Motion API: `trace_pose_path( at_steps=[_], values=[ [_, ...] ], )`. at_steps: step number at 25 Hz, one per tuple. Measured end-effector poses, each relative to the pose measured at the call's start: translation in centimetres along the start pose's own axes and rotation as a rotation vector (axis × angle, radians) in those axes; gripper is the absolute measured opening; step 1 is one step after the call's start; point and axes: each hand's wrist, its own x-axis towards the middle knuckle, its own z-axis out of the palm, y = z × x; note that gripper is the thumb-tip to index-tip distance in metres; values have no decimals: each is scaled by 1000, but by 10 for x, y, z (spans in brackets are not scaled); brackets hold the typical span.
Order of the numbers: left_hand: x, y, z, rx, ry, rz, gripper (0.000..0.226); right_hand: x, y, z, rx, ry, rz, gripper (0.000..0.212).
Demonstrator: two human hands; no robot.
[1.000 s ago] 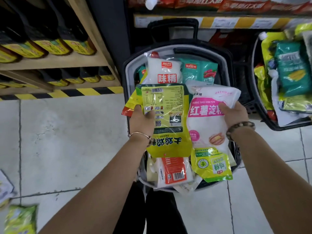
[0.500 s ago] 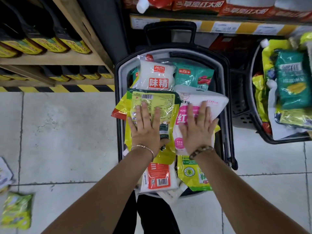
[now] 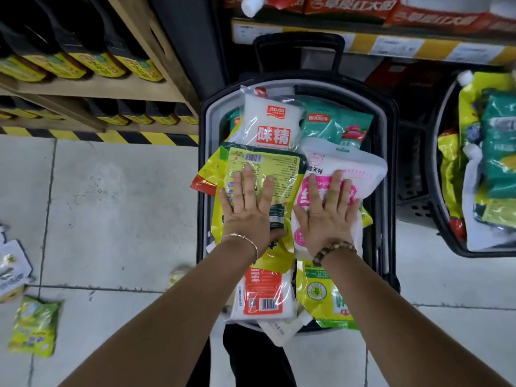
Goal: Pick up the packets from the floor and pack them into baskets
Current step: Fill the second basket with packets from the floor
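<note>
Both palms flat on packets heaped in the basket.

Nearest, a small yellow-green plastic packet [image 3: 35,326] lies on the pale tiled floor [image 3: 111,219] at the left. In the black wheeled basket [image 3: 386,174], the left hand [image 3: 248,210], fingers spread, grips nothing and rests on a yellow-green pouch [image 3: 262,174]; the right hand [image 3: 326,213], likewise flat, presses a white pouch with pink label [image 3: 349,174]. Far right stands a second full basket [image 3: 444,224].

You stand on a pale tiled floor [image 3: 111,208]. A wooden shelf [image 3: 156,88] of dark bottles [image 3: 92,62] rises ahead-left, hazard-striped tape [image 3: 117,136] along its base.
</note>
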Motion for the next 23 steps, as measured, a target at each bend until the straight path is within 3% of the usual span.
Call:
trace_pose_path(
  at_steps=[3,5,7,9,13,23],
  values=[
    [-5,-6,-2,-124,103,84,100,0,-2,-4,87,152,3,67],
    [-13,-17,-8,-366,266,121,73,-2,-13,-10,216,322,-120,62],
    [-22,-35,-13,-591,492,75,47,-4,-32,-18,327,429,-279,56],
    [-34,-60,-18,-785,589,-39,38,-6,-61,-25,358,442,-397,50],
    [-68,-133,-19,-1026,676,-219,41,-9,-141,-28,398,371,-500,45],
    [-219,-367,66,-1148,745,-719,33,-75,-397,51,311,-104,-586,41]
  ],
)
